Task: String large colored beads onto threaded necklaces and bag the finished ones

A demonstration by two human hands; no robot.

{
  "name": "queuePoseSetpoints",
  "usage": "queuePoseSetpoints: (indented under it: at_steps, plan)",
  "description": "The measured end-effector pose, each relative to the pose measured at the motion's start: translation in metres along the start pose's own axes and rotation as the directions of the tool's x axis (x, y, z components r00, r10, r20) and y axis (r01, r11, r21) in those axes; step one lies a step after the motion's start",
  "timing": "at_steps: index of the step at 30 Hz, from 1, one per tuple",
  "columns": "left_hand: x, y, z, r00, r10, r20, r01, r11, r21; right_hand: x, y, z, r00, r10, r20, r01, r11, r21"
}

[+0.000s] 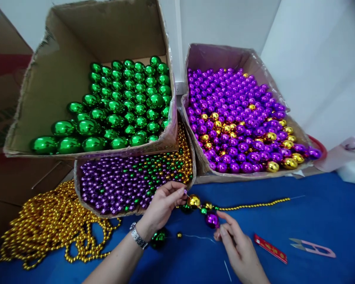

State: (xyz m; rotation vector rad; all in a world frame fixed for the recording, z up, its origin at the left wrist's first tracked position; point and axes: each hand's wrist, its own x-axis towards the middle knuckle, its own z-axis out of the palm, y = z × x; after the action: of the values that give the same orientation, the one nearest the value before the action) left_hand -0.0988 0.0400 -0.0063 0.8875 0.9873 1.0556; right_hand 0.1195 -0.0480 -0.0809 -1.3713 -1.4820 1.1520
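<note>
My left hand (165,203), with a watch (138,236) on its wrist, pinches a small purple bead (185,192) at the end of a beaded strand. Along that strand sit a large gold ball (194,201), a small green bead (204,211) and a large purple ball (211,219). My right hand (235,242) has its thumb and fingers closed on the strand just below the purple ball. A string of tiny gold beads (254,206) trails off to the right. Beneath my hands lie a large green ball (157,238) and a gold bead (179,235) on clear thread.
A carton (32,98) of green balls rests above a box (77,189) of small purple, green and gold beads. Another box (248,55) holds purple and gold balls. Gold bead chains (53,221) pile at left. A red packet (270,248) and pink-handled snips (313,247) lie right.
</note>
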Motion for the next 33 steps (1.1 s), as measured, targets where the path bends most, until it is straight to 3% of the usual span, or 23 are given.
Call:
queuePoseSetpoints:
  at_steps: [7,10,13,18,22,26,28,30,33]
  plan:
    - [-0.009,-0.014,0.014,0.967,0.176,0.182,-0.238,0.878,0.414,0.003,0.026,0.004,0.994,0.073,0.081,-0.045,0.951,-0.307]
    - [-0.012,-0.009,0.023,0.946,0.216,0.244,-0.315,0.790,0.525,0.004,0.028,-0.006,0.994,-0.028,0.105,0.071,0.897,-0.437]
    - [-0.014,0.004,0.036,0.935,0.232,0.267,-0.349,0.725,0.594,0.008,0.008,-0.021,0.991,-0.116,0.072,0.136,0.888,-0.439]
    - [-0.013,0.030,0.061,0.892,0.314,0.325,-0.445,0.735,0.512,0.019,-0.038,-0.026,0.985,-0.166,0.054,0.174,0.962,-0.210]
    - [-0.008,0.039,0.070,0.897,0.334,0.290,-0.437,0.768,0.467,0.024,-0.041,-0.019,0.977,-0.203,0.064,0.212,0.957,-0.199]
    - [-0.004,0.026,0.064,0.934,0.309,0.180,-0.352,0.884,0.307,0.021,-0.034,-0.024,0.988,-0.147,0.049,0.153,0.976,-0.153]
    - [-0.005,0.011,0.061,0.937,0.293,0.192,-0.336,0.905,0.259,0.018,-0.039,-0.029,0.993,-0.116,0.002,0.116,0.989,-0.092]
    - [-0.008,-0.006,0.059,0.891,0.276,0.360,-0.401,0.850,0.341,0.015,-0.048,-0.033,0.993,-0.112,-0.035,0.111,0.994,-0.025]
    - [-0.012,-0.032,0.058,0.732,0.171,0.659,-0.576,0.672,0.465,0.010,-0.061,-0.037,0.990,-0.136,-0.046,0.140,0.986,0.092]
